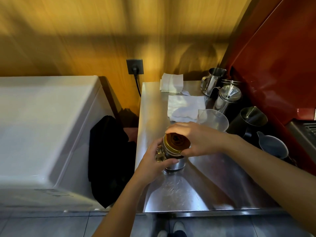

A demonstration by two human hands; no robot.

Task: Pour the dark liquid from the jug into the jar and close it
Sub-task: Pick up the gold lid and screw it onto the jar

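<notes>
1. A person stands at a steel counter (196, 189); the glass jar (168, 155) sits near its left edge.
2. The left hand (153, 162) wraps the jar's side, likely bracing it against twisting.
3. The right hand (196, 139) grips the gold lid (176, 143) by its rim, apparently to screw it on.
4. The clear plastic jug (213, 119) stands just behind, looking empty.
5. Fingers hide the jar's contents; whether the lid is tight is unclear.

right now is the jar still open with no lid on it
No, a gold lid sits on top of the jar, with the right hand gripping it and the left hand holding the jar.
</notes>
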